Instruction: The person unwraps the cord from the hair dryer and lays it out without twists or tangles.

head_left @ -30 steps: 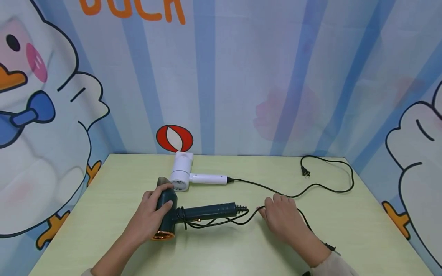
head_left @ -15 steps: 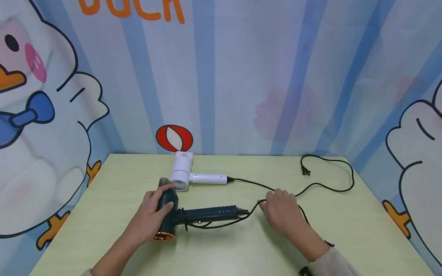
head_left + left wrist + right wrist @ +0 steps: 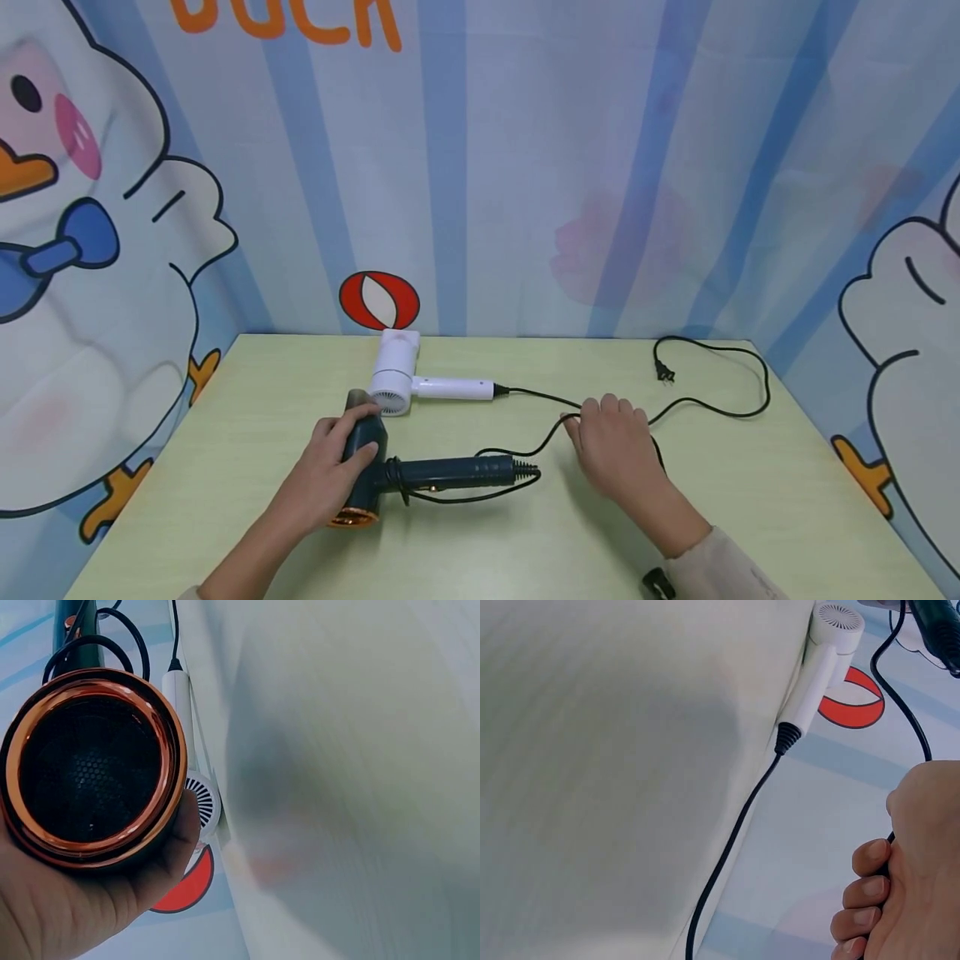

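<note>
In the head view, my left hand [image 3: 318, 475] grips the barrel of a dark teal hair dryer [image 3: 457, 472], thumb on its near side. Its handle points right. Copper trim [image 3: 174, 750] rings one end of the barrel in the left wrist view, where my thumb and palm wrap it from below. Black cord [image 3: 901, 703] is looped round the handle's base. My right hand [image 3: 615, 450] holds a length of this cord to the right of the handle, several fingers curled round it. One stretch runs behind the handle; another bends back from the handle's end.
A white hair dryer [image 3: 453, 389] lies behind the dark one, its black cord curving right to a plug [image 3: 664, 372]. My right hand overlaps part of that cord. A striped cartoon backdrop [image 3: 510, 167] stands behind the pale table [image 3: 247, 392]. A small black object [image 3: 658, 583] is by my right sleeve.
My right hand has moved away from me, pulling the cord. A cord stretch that ran in front of the handle now passes behind it. My left hand has stayed nearly still.
</note>
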{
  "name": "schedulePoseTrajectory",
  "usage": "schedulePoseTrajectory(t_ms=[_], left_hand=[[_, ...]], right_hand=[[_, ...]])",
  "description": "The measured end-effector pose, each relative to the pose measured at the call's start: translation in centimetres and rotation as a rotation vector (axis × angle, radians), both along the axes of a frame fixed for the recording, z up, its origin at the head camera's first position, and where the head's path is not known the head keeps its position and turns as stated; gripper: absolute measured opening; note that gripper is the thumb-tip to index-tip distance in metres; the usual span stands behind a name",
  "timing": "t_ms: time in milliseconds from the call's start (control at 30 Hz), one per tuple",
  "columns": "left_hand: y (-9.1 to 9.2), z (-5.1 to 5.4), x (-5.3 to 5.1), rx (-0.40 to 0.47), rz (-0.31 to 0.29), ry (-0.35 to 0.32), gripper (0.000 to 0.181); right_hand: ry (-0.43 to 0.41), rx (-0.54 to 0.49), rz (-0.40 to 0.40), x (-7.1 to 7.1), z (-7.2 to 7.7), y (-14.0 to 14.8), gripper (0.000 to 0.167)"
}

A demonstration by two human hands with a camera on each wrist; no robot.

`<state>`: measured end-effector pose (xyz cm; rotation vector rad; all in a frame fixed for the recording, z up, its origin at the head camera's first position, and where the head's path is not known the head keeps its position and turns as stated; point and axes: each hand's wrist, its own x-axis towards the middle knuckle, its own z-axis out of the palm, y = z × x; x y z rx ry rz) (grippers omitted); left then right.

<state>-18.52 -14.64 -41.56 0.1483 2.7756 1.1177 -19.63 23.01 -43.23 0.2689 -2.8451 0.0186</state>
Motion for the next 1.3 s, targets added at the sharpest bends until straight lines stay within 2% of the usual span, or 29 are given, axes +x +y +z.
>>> schedulePoseTrajectory(t_ms=[167,633,1033,1300], left_hand=[[0.0,-0.1,0.0,-0.013,0.002,-0.003,0.049],[0.1,-0.4,-0.2,-0.013,0.012,-0.015,0.050],[0.1,-0.6,-0.3,-0.027,0.030,-0.014,0.051],[0.0,-0.7,-0.4,-0.048,0.040,-0.004,0.051]], right_hand=[[0.007,-0.027,-0.016,-0.2,0.3,-0.1,0.044],[0.065,-0.032,0.005,0.2,1.9,-0.3,0.043],[0.071,-0.072,0.008,1.2,4.1,-0.6,0.041],[0.121,-0.071,0.030,2.0,5.1,-0.4,0.042]])
